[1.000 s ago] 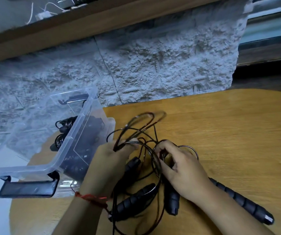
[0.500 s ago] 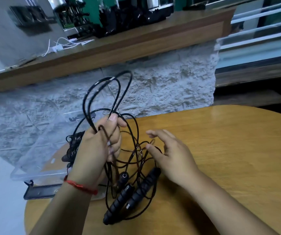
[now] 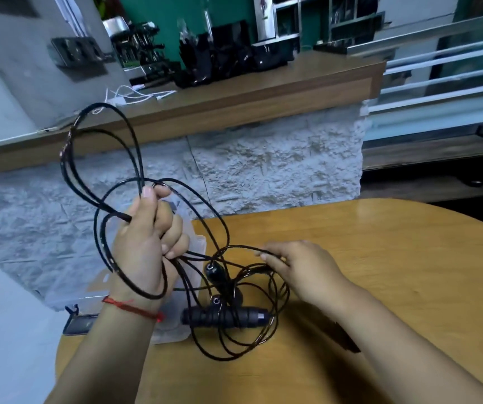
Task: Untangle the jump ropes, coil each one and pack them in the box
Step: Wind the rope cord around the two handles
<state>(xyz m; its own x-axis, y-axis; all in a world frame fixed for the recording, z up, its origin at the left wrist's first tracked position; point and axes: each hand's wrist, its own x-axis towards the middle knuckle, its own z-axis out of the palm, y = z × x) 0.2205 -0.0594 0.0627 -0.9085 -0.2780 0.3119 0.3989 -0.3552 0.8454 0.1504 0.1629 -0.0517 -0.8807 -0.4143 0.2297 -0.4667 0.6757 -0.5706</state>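
Note:
My left hand (image 3: 150, 243) is raised above the table and grips a bunch of black jump-rope cords (image 3: 100, 158) that loop up and to the left. More tangled cord hangs down to black ribbed handles (image 3: 222, 316) lying on the wooden table (image 3: 380, 272). My right hand (image 3: 301, 266) is low over the table, and its fingers pinch a strand of the tangle at its right side. The clear plastic box (image 3: 196, 249) stands behind my left hand and is mostly hidden by it.
A rough white stone wall (image 3: 263, 164) with a wooden counter on top rises just behind the table. The box's black latch (image 3: 80, 326) shows at the table's left edge. The round tabletop extends to the right.
My left hand has lifted the cords higher, so the loops stand taller. My right hand moved from open beside the tangle to pinching a strand. The camera tilted up.

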